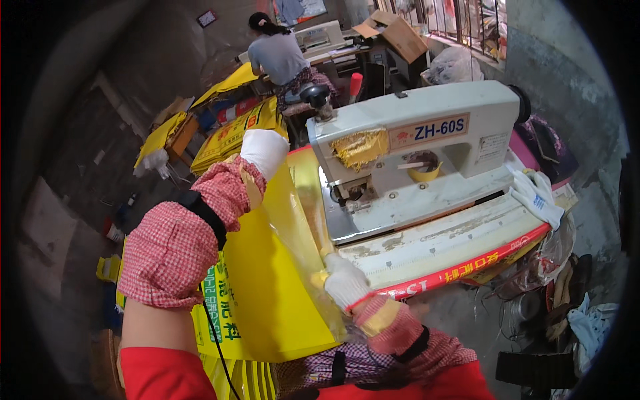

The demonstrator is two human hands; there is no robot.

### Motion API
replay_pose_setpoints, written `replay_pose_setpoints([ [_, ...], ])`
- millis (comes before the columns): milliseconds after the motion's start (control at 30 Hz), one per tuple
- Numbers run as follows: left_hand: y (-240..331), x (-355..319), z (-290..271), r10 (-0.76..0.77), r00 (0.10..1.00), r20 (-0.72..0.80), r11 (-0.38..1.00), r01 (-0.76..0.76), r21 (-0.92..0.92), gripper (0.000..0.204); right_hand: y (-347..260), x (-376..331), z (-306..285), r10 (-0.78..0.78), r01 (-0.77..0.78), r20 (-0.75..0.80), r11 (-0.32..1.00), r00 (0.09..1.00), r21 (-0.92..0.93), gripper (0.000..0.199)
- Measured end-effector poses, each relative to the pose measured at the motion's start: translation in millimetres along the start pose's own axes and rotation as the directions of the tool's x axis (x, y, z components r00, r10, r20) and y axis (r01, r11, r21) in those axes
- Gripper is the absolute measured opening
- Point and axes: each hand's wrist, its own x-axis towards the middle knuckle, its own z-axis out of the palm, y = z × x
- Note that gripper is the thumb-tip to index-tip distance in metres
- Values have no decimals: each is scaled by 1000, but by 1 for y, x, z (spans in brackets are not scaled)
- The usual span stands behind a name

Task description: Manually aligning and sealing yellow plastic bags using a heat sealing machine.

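Observation:
A large yellow plastic woven bag with green print lies in front of me, left of the sewing machine. Its right side has a pale, see-through edge. My left hand, in a white glove, is at the bag's far end; its fingers are hidden from view. My right hand, in a white knit glove with yellow fingertips, is closed on the bag's right edge, just below the near left corner of the machine bed. Checked red sleeve covers are on both forearms.
Behind my left hand lies a stack of yellow bags. A white glove rests at the right end of the machine table, which has a red printed edge. A person sits at another machine farther back. Cloths lie at lower right.

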Motion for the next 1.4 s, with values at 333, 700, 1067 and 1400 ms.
replay_pose_setpoints([
  [333, -56, 1, 34, -88, 992, 94, 984, 102, -147, 25, -33, 13, 18, -93, 82, 143, 994, 985, 78, 35],
  [700, 99, -14, 128, 70, 963, -260, 914, -166, -371, 16, 27, -51, 0, -167, 182, -77, 935, 983, 305, 21],
  [1067, 101, -2, 154, 12, 858, -514, 809, -311, -499, 15, 36, -65, -16, 345, -274, -40, 806, 938, 524, 25],
  [1400, 115, 5, 160, -130, 778, -615, 841, -242, -484, 13, 76, -67, -5, 202, -154, -181, 956, 962, 249, 42],
])
